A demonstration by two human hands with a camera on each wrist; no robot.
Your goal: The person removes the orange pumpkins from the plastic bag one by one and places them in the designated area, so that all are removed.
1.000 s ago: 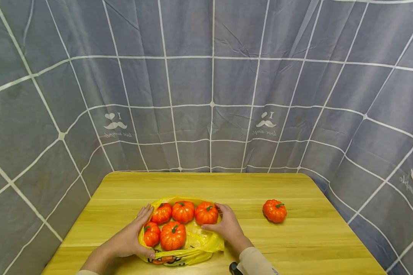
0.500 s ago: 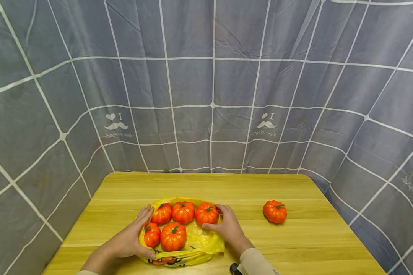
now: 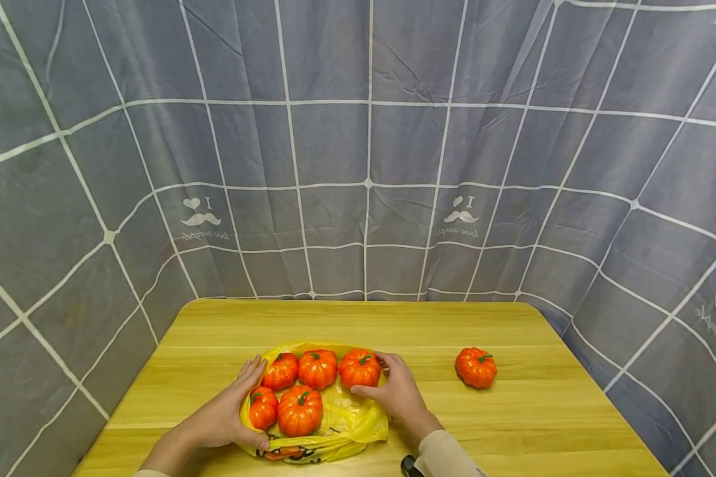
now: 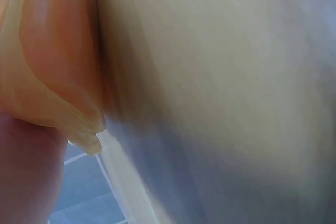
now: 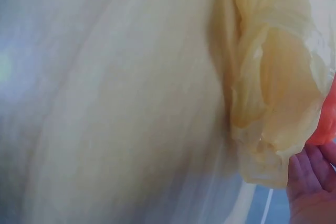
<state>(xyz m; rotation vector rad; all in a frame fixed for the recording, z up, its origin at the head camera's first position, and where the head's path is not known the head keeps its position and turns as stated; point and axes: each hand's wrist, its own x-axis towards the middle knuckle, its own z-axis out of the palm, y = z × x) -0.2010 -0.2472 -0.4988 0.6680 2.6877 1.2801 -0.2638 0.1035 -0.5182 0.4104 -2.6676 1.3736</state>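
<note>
A yellow plastic bag (image 3: 349,434) lies with its mouth spread wide on the table. Several shiny orange pumpkins sit inside, among them a front pumpkin (image 3: 300,411) with a green stem. My left hand (image 3: 229,407) rests along the bag's left side, fingers straight and thumb spread toward the front rim. At the bag's right end, my right hand (image 3: 396,392) holds the right-hand pumpkin (image 3: 360,368) between thumb and fingers. In the left wrist view, orange shows through the bag (image 4: 58,61). The right wrist view has fingers (image 5: 315,169) beside the bag and a strip of pumpkin (image 5: 328,116).
One more pumpkin (image 3: 476,368) stands alone on the wooden table (image 3: 549,424), right of the bag. Grey curtains (image 3: 322,146) with white grid lines surround the table's back and sides. A dark object (image 3: 410,466) shows beside the right sleeve (image 3: 444,454).
My right hand and the pumpkin it holds have shifted very slightly to the right. The left hand, the bag and the other pumpkins look unchanged.
</note>
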